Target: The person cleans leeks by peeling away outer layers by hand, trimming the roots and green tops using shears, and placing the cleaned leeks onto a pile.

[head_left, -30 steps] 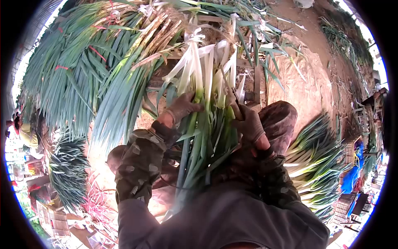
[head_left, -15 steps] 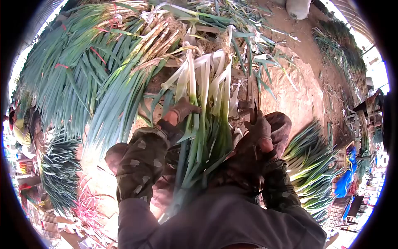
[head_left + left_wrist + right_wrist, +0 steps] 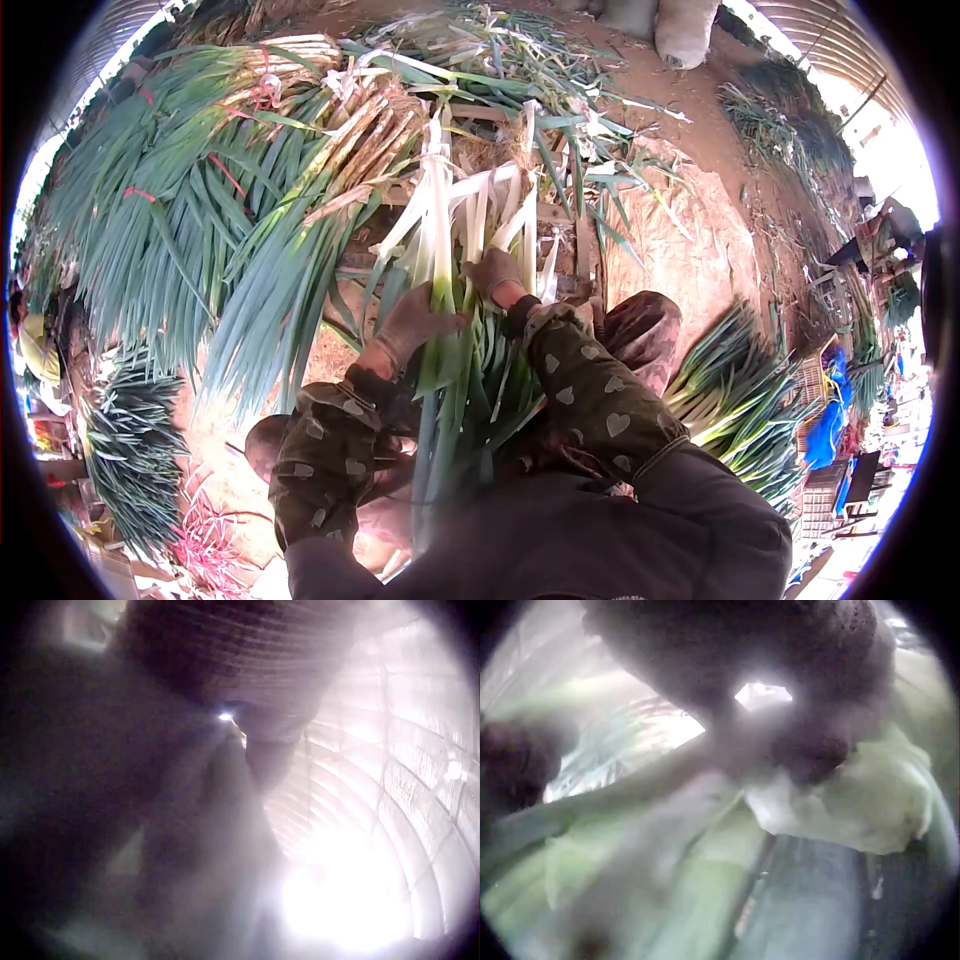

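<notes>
A bunch of leeks (image 3: 440, 215) with white stalks and green leaves lies over the person's lap, roots pointing away. In a brownish glove, the left hand (image 3: 415, 322) grips the stalks where white turns green, its thumb across them. Just above and to the right, the gloved right hand (image 3: 495, 273) is at the leeks too. The right wrist view shows its thumb and finger pinching a pale leaf (image 3: 862, 802), with green leaves below and the left hand (image 3: 521, 761) at the side. Dark blur fills much of the left wrist view, with the glove (image 3: 240, 660) above.
A large heap of leeks (image 3: 150, 230) with red ties lies at the left. Smaller piles lie at lower left (image 3: 130, 450) and lower right (image 3: 740, 385). Pinkish ties (image 3: 210, 530) are scattered on the ground. A pale sheet (image 3: 690, 230) spreads at the right, with white sacks (image 3: 685, 30) beyond.
The right hand has come from near the right knee, where it held a dark bladed tool, over to the leeks; the tool no longer shows in it. The left hand stays on the stalks.
</notes>
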`<state>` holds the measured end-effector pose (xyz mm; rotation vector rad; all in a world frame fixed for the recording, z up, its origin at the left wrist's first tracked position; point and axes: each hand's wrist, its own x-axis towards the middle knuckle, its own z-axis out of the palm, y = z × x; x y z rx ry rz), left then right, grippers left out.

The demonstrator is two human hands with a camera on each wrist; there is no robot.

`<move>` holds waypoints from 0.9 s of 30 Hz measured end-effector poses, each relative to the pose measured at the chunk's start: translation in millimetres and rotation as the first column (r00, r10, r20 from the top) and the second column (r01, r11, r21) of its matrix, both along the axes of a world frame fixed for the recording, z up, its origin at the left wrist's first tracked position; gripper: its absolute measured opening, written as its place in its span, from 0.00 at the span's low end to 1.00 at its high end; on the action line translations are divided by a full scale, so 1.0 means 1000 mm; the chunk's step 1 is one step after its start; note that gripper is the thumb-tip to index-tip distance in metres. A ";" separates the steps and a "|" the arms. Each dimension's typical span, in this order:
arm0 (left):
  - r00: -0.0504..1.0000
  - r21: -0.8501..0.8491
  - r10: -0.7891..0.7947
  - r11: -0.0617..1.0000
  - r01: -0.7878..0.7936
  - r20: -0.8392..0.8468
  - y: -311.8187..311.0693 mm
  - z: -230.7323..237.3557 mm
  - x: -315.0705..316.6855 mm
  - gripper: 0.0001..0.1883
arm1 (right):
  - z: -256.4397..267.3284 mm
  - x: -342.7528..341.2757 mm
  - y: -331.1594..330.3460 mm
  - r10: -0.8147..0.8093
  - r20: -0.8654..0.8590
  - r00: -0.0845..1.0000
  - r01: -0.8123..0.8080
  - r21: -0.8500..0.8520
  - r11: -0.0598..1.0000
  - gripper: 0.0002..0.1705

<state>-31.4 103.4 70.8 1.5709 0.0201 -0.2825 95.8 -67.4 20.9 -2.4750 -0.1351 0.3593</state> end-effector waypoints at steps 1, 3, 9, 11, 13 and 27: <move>1.000 -0.003 0.005 1.000 -0.005 0.004 0.003 0.002 -0.003 0.24 | -0.006 0.006 0.002 -0.003 0.014 1.000 0.002 0.033 0.999 0.35; 1.000 -0.012 0.021 1.000 -0.021 0.018 0.008 0.008 -0.008 0.24 | 0.038 0.002 0.001 -0.109 -0.016 0.994 0.109 0.317 0.942 0.27; 0.997 0.130 0.024 0.991 -0.032 0.067 0.007 0.026 -0.021 0.25 | 0.084 -0.001 0.002 -0.107 0.139 0.984 0.006 0.582 0.813 0.18; 0.989 0.392 -0.019 0.919 -0.041 0.148 0.002 0.028 -0.022 0.25 | 0.080 0.013 -0.004 -0.096 -0.153 0.984 0.174 0.658 0.733 0.16; 0.968 0.563 -0.048 0.820 -0.103 0.247 0.000 0.039 -0.034 0.25 | 0.067 0.010 -0.009 -0.133 -0.010 0.991 0.114 0.585 0.803 0.21; 0.982 0.360 -0.179 0.922 0.144 0.066 -0.043 0.054 -0.031 0.23 | 0.051 -0.019 -0.003 -0.065 -0.164 0.984 0.165 0.729 0.664 0.29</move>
